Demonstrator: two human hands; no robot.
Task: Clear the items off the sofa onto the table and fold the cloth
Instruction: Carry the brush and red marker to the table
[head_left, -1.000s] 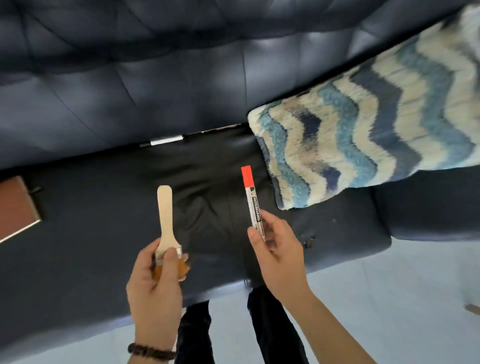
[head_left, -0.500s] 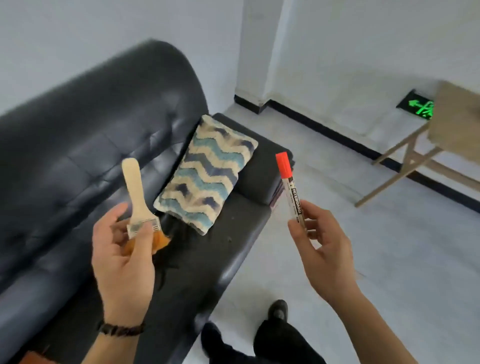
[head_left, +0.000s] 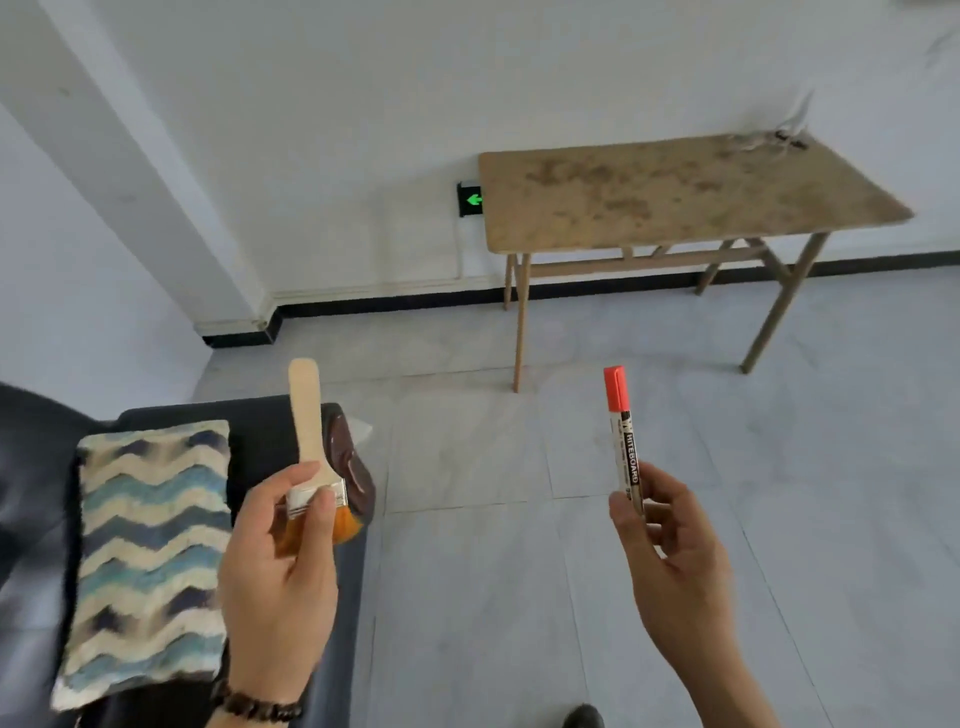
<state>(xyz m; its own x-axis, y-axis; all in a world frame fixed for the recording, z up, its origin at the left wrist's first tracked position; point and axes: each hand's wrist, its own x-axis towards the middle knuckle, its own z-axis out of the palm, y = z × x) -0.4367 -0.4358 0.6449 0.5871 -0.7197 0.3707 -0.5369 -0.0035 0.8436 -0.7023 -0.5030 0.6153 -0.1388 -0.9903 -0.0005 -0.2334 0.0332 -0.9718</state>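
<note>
Paintbrush (head_left: 306, 441): one, flat, pale wooden handle up, orange bristles down. The left hand (head_left: 280, 571) pinches it at the metal ferrule, thumb across the front, fingers curled behind. Held in the air, well short of the table (head_left: 675, 192), to its near left.

Whiteboard marker (head_left: 623, 441): one, red cap up. The right hand (head_left: 670, 551) pinches its lower barrel between thumb and fingertips. Also in the air, well short of the table, nearer its front left leg.

Handling, by judgement: both are light and stiff. The marker barrel is smooth and could roll once laid down. The ferrule and mid-barrel grips look sound, and the bristles are best left untouched.

One table, stained wooden top, with a small tangled thing at its far right corner, too small to name. One sofa (head_left: 31, 493), dark, well left of the table, carrying one chevron cushion (head_left: 150, 545). No cloth in view.
</note>
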